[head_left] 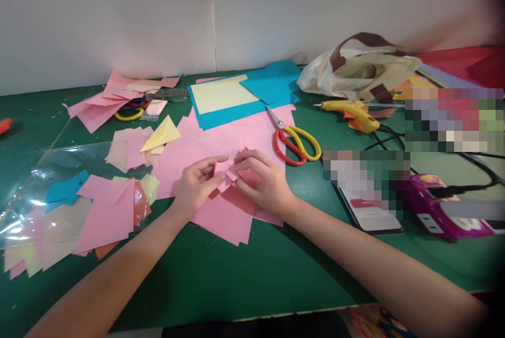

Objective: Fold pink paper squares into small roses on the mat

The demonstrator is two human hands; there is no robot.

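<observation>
Between my two hands is a small folded piece of pink paper point(225, 182). My left hand point(197, 177) pinches its left side with thumb and fingers. On the other side my right hand point(262, 175) grips it, the fingers curled over the folds and partly hiding them. Larger pink sheets point(224, 217) lie flat on the table under both hands. Scissors point(295, 141) with one red and one yellow handle rest just beyond my right hand, their blades slightly apart and pointing away.
Paper scraps and a clear plastic bag point(23, 191) spread at left. Blue sheets point(276, 83) and a cream sheet point(221, 95) lie at the back. To the right are a yellow glue gun point(353, 112), a cloth bag point(319, 75), a phone point(379, 222) and a purple power strip point(437, 217) with cables.
</observation>
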